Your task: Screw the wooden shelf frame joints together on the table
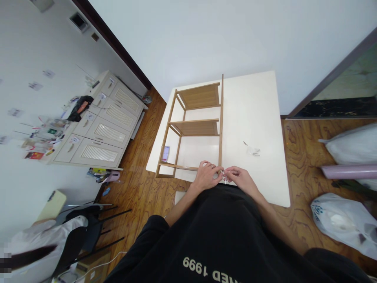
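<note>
A light-brown wooden rack frame [197, 127] with panel shelves lies on the white table [253, 102]. At the near end of its right-hand rail, my left hand [206, 175] is closed, thumb and fingertips pinched by the rail's corner. My right hand [240, 180] meets it there, fingers closed on a thin silver metal rod [225, 180] that points down toward my body. The fingertips hide most of the joint and the rod's upper end. Right of the rail lie a small clear plastic bag [253, 151] and a small dark screw-like piece [245, 143].
A small printed purple-and-white packet [165, 153] lies inside the frame's left side. White cabinets [100, 129] stand along the left wall, with clutter on top. A person in white sits at lower left by a black chair [72, 239]. White plastic bags [341, 220] rest on the right floor.
</note>
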Demonstrator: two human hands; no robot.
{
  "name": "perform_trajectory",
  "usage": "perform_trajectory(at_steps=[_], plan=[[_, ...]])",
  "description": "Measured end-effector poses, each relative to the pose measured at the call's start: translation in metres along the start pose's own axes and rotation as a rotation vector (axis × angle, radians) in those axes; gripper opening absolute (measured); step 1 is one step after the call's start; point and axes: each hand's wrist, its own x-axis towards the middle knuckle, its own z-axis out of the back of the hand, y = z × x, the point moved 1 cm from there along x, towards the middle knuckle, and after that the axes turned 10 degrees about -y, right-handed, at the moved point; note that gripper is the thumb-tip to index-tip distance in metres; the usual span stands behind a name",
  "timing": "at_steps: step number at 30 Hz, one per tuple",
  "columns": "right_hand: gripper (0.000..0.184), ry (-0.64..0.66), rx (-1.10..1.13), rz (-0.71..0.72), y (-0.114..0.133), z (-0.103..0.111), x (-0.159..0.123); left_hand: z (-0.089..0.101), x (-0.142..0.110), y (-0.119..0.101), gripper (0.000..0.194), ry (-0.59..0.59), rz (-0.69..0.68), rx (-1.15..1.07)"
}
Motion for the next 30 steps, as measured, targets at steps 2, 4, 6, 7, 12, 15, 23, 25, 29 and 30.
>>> perform_trajectory(at_steps=[2,4,6,7,12,15,23,25,29,30], plan=[[0.051,0.007,0.038,-0.029,0.000,-0.001,0.001,0.000,0.001,0.000,0.019,0.013,0.005,0.006],[0.049,0.003,0.047,-0.018,-0.001,-0.002,-0.001,-0.001,0.002,0.000,0.019,0.021,0.014,0.015],[0.046,-0.014,0.022,0.032,-0.002,-0.004,-0.005,-0.001,0.003,0.000,0.018,0.025,0.021,0.019],[0.045,-0.026,-0.003,0.066,-0.002,-0.004,-0.008,-0.001,0.003,0.000,0.018,0.026,0.023,0.020],[0.047,0.009,-0.238,0.306,-0.009,0.003,-0.023,-0.001,0.003,0.000,0.019,0.026,0.029,0.017],[0.058,0.044,-0.415,0.471,-0.015,0.009,-0.028,0.000,0.003,-0.001,0.019,0.024,0.029,0.011],[0.037,-0.035,-0.679,0.784,-0.022,0.012,-0.020,0.001,0.003,-0.002,0.018,0.022,0.033,0.000],[0.035,-0.026,-0.668,0.787,-0.019,0.013,-0.017,0.001,0.003,-0.002,0.019,0.031,0.032,0.003],[0.033,0.002,-0.597,0.679,-0.010,0.012,-0.011,0.005,0.001,0.001,0.024,0.048,0.008,-0.040],[0.033,-0.002,-0.577,0.636,-0.008,0.011,-0.010,0.005,0.000,0.002,0.026,0.053,0.004,-0.062]])
